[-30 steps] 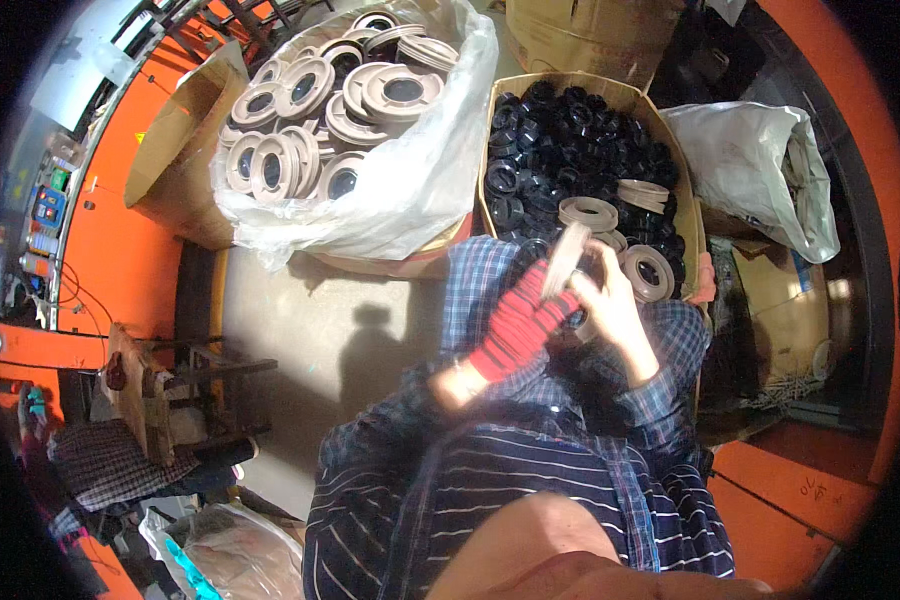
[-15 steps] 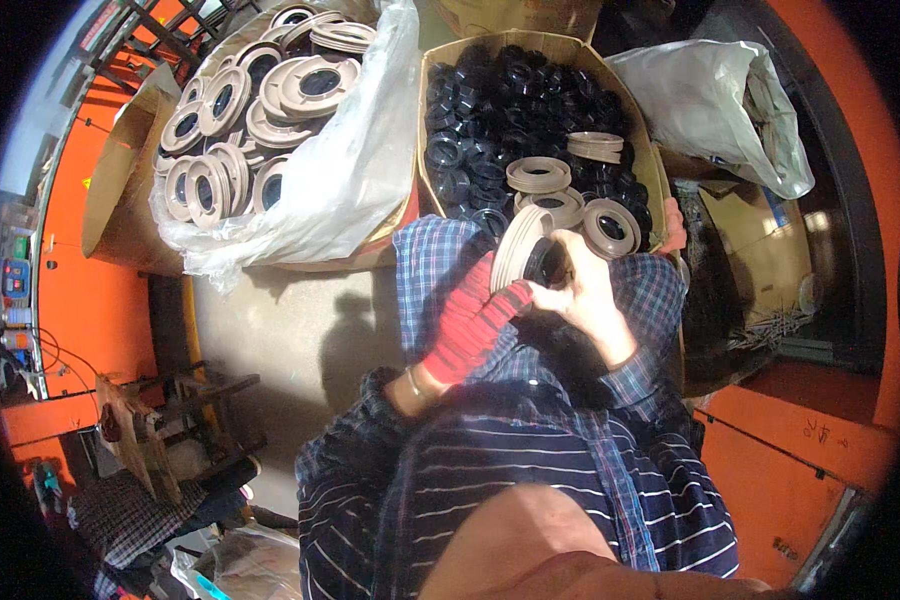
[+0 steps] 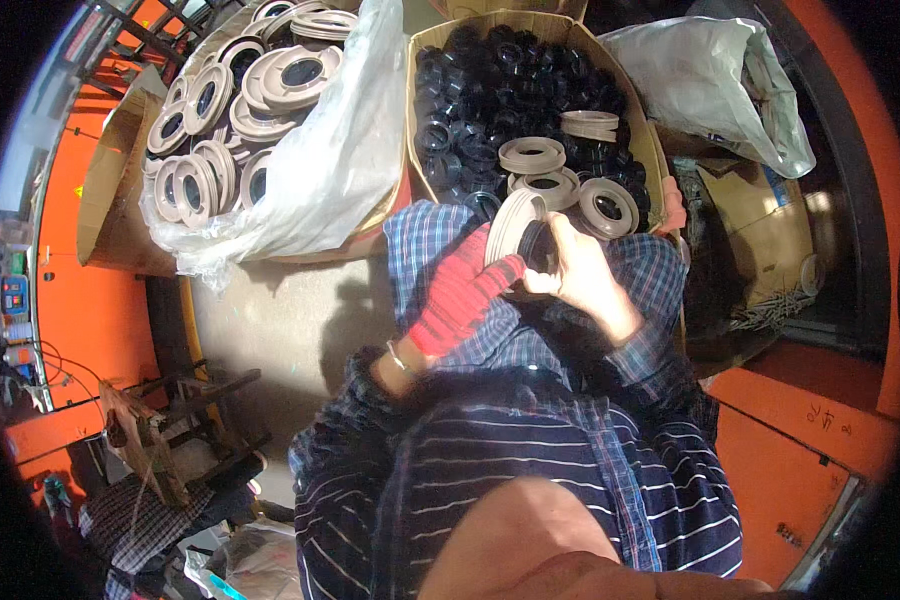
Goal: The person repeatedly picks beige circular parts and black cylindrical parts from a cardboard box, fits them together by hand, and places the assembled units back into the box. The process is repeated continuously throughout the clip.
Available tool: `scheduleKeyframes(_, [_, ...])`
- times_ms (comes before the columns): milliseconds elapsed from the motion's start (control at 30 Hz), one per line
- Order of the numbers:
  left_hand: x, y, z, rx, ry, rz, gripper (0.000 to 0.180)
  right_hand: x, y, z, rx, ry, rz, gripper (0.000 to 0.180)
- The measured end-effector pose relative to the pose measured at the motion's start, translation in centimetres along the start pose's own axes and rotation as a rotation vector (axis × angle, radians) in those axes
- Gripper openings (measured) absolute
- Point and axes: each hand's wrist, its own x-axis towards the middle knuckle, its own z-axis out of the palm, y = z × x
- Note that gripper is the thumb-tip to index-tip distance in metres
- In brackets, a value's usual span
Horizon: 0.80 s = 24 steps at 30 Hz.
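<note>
My left hand (image 3: 458, 300), in a red and dark striped glove, grips a beige ribbed plastic ring (image 3: 515, 222) tilted on its edge above my lap. My bare right hand (image 3: 592, 275) is at the ring's right side, its fingers and thumb closed on a black ring-shaped part (image 3: 538, 243) against the ring's opening. The fingers partly cover the black part, so how far it sits inside cannot be made out. Just beyond my hands, several beige rings (image 3: 608, 207) lie on a heap of small black rings (image 3: 480, 85) in a cardboard box (image 3: 632, 90).
Left of that box, a carton lined with a clear plastic bag (image 3: 345, 165) holds many beige rings with dark centres (image 3: 303, 72). A white sack (image 3: 700, 85) lies at the far right. Thin pale sticks (image 3: 773, 310) lie below it. A wooden stool (image 3: 150, 440) stands at left.
The view has shifted slightly, with the boxes now a little higher and further left. Both hands still hold the beige ring and black part, turned slightly.
</note>
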Motion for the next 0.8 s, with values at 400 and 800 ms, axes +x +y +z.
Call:
scheduleKeyframes(400, [-1.5, -0.8, 0.1, 0.003, 0.019, -0.082, 0.06, -1.3, -0.2, -0.9, 0.079, 0.025, -0.118, 0.08])
scheduleKeyframes(800, [-0.6, 5.1, -3.2, 0.955, -0.73, 1.083, 0.034, -7.6, 3.1, 1.0, 1.89, -0.808, 0.492, 0.049])
